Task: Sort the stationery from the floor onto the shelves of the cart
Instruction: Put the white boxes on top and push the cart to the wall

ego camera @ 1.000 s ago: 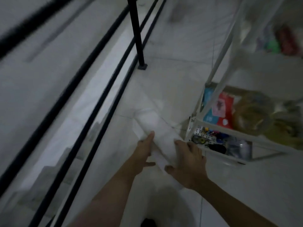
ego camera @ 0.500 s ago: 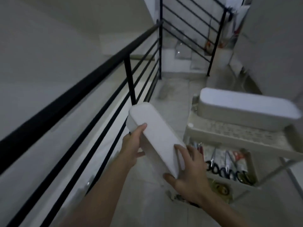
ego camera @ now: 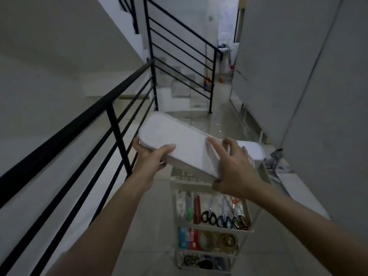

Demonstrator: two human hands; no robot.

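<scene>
I've got a long white box (ego camera: 175,144) w/ rounded corners and a matte lid, held in the air over the cart's (ego camera: 250,208) top shelf. Its long axis runs from far-left to near-right, far end tipped up toward the black railing (ego camera: 111,108), near end lower over the cart. My left hand (ego camera: 151,158) grips the long near edge, thumb on the lid, fingers curled under. My right hand (ego camera: 233,166) holds the near-right end, fingers spread across the lid, thumb tucked below. A 2nd white box (ego camera: 253,152) lies on the top shelf just behind my right hand, partly hidden. Mid shelf below: scissors (ego camera: 217,219) w/ dark handles in a row, pens (ego camera: 194,208) beside them at left. Next shelf down: tape rolls (ego camera: 225,240) and a red-and-blue pack (ego camera: 187,238). Bottom shelf too dim to tell. Pale tiled floor (ego camera: 151,226) around the cart.
</scene>
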